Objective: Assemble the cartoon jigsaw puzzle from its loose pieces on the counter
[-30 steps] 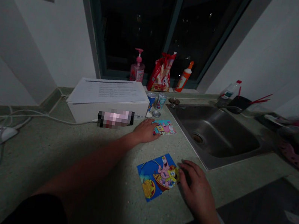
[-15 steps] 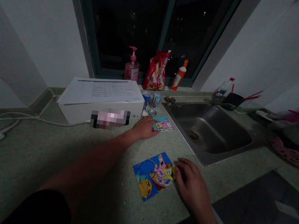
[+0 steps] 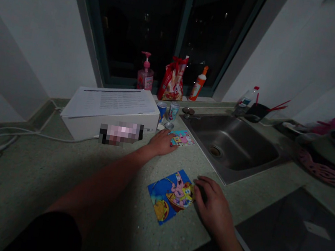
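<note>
A small cartoon picture (image 3: 185,138) lies flat on the counter, beside the sink's left edge. My left hand (image 3: 162,142) rests with outstretched fingers over its left side, hiding part of it. Nearer to me is a larger blue cartoon picture (image 3: 160,192), slightly ragged along its lower right edge. At that picture's right corner, my right hand (image 3: 215,203) lies palm down, fingers loosely bent and thumb apart. Its fingertips touch or nearly touch the corner. Neither hand is wrapped round anything.
A white box (image 3: 114,119) with a printed sheet on top stands left, a blurred-out item before it. Two cans, one a light blue can (image 3: 173,111), stand behind my left hand. The metal sink (image 3: 231,140) is right, a dark glossy panel (image 3: 299,235) nearer.
The whole view has shifted slightly, with the scene sitting a little further left. Both hands and both pictures keep their places on the counter.
</note>
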Demonstrator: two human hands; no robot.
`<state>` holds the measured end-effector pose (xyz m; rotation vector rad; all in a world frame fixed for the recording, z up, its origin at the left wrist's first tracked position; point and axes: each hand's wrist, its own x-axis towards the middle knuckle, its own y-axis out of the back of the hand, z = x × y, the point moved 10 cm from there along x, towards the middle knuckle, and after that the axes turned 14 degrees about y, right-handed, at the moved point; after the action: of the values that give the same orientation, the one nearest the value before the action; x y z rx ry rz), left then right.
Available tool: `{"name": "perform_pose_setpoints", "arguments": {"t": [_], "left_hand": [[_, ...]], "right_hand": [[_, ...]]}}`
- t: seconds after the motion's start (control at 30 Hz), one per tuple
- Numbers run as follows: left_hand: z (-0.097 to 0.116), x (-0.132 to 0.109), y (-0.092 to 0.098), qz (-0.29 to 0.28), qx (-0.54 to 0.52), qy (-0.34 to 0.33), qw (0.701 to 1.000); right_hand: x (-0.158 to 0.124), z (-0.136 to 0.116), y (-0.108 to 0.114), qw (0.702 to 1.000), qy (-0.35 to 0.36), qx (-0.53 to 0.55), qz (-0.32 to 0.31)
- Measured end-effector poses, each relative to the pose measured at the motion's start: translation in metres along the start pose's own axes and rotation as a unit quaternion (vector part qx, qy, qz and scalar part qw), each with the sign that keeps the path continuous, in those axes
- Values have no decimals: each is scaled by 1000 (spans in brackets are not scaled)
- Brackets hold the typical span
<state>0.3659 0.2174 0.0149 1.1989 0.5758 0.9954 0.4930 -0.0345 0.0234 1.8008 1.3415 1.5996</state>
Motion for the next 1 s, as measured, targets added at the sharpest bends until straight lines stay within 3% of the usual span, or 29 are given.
{"name": "perform_pose_setpoints", "arguments": {"t": [0.3,0.47,0.53,0.63,0.8,0.9,1.0], "left_hand": [[2,0,4,6,-25,-8,1000],[-3,-22,29,31,-50,-6,998],[-8,-47,43,40,-60,-6,997],[-8,-107,58,23,-67,-28,997],[16,-218,60,-45,-99,-78,991],[24,-250,53,-65,-107,-60,990],[25,-259,43,-78,-115,-50,989]], "right_hand": [[2,-3,0,1000,10,-7,-4],[5,-14,9,999,44,6,9],[7,-20,11,998,64,19,3],[8,-28,11,995,90,37,-13],[7,-32,10,993,108,51,-13],[6,-31,8,994,94,58,-16],[8,-32,6,993,85,74,-25]]}}
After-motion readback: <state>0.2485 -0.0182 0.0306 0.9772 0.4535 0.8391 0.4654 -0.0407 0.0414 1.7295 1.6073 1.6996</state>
